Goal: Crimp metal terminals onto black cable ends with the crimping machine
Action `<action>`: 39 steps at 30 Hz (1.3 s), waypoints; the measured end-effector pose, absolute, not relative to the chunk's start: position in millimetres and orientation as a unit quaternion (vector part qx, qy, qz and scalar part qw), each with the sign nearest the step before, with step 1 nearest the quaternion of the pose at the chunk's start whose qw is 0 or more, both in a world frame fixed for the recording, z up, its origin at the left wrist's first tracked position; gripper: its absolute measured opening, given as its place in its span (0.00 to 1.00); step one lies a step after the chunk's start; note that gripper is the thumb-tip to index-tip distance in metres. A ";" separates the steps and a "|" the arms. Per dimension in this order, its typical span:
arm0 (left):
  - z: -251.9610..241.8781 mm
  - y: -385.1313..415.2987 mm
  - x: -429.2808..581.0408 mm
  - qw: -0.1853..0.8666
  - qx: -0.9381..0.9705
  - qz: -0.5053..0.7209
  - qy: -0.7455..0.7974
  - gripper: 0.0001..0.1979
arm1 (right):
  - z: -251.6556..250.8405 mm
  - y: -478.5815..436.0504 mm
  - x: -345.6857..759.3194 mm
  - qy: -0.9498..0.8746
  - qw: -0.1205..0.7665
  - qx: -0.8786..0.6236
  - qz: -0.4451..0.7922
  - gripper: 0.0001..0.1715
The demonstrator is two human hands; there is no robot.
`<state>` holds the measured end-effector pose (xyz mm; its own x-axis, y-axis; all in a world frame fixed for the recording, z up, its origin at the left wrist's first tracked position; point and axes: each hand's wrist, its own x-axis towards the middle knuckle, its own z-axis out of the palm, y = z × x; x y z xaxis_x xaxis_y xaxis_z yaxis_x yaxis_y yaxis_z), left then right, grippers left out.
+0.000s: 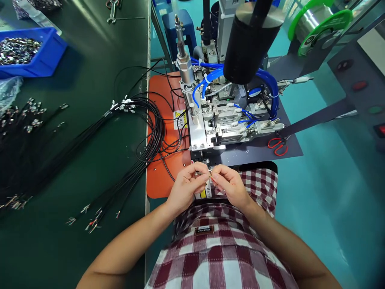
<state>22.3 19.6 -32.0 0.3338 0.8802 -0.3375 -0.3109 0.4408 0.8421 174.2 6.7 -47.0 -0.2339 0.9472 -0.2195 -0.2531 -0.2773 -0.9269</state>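
left hand [187, 185] and right hand [233, 186] pinch fine wires [211, 178]

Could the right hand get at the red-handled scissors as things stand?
Probably yes: the red-handled scissors lie on that side, their handles uncovered on the dark plate. But the right hand seems to pinch a small piece, so it may need freeing first.

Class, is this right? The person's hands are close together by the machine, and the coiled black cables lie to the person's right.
Not quite: the head view shows the coiled black cables to the person's left. The left hand and right hand are indeed close together by the machine.
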 end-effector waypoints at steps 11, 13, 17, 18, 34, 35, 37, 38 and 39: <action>-23.0 37.4 3.0 0.461 0.671 0.271 0.514 0.04 | -67.9 30.5 187.8 -0.476 0.414 -0.470 0.618 0.13; -32.0 43.1 -0.9 0.360 0.747 0.268 0.490 0.07 | -75.3 38.3 186.7 -0.480 0.410 -0.477 0.612 0.13; -50.2 52.3 -7.8 0.248 0.826 0.251 0.438 0.12 | -87.6 47.0 183.2 -0.483 0.407 -0.488 0.602 0.14; -52.7 53.6 -9.4 0.226 0.842 0.237 0.428 0.13 | -89.3 47.6 182.9 -0.483 0.406 -0.489 0.602 0.13; -53.7 53.7 -13.2 0.057 0.908 0.151 0.387 0.16 | -90.3 46.1 185.1 -0.528 0.387 -0.512 0.556 0.12; -53.7 53.8 -13.3 0.057 0.908 0.149 0.388 0.16 | -90.3 46.1 185.3 -0.532 0.387 -0.512 0.553 0.12; -53.7 54.0 -13.4 0.057 0.908 0.148 0.389 0.16 | -90.4 46.1 185.4 -0.537 0.386 -0.510 0.549 0.12; -53.8 54.1 -13.5 0.056 0.908 0.149 0.388 0.16 | -90.4 46.0 185.5 -0.539 0.387 -0.509 0.548 0.12; -53.8 54.1 -13.6 0.056 0.908 0.151 0.387 0.16 | -90.4 45.9 185.5 -0.541 0.387 -0.509 0.547 0.12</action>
